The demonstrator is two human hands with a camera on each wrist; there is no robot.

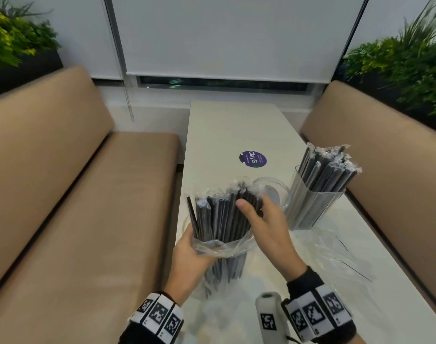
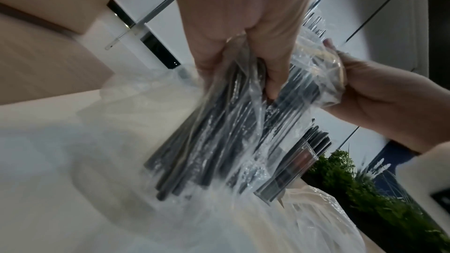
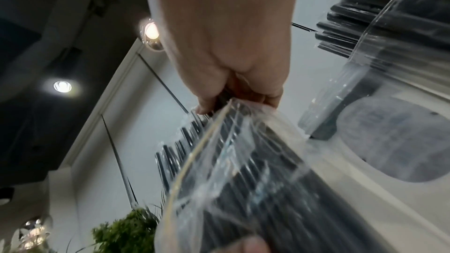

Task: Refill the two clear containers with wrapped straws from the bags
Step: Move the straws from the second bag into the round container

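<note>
A clear plastic bag [image 1: 224,247] of black wrapped straws [image 1: 221,214] stands tilted over the table's near end. My left hand [image 1: 194,244] grips the bag at its open mouth, fingers curled round the plastic [image 2: 243,55]. The straws stick out of the bag's top, and my right hand [image 1: 253,207] grips that upper bundle, thumb in front and fingers behind [image 3: 231,84]. Just behind the bundle stands a round clear container [image 1: 274,192] with no straws in it. To its right a square clear container [image 1: 313,207] is packed with wrapped straws [image 1: 328,167].
The white table [image 1: 231,127] carries a purple round sticker [image 1: 253,158]. An emptied clear bag [image 1: 336,252] lies crumpled by the square container, with loose thin black strips beside it. Tan benches [image 1: 75,194] flank both sides. Plants stand in the far corners.
</note>
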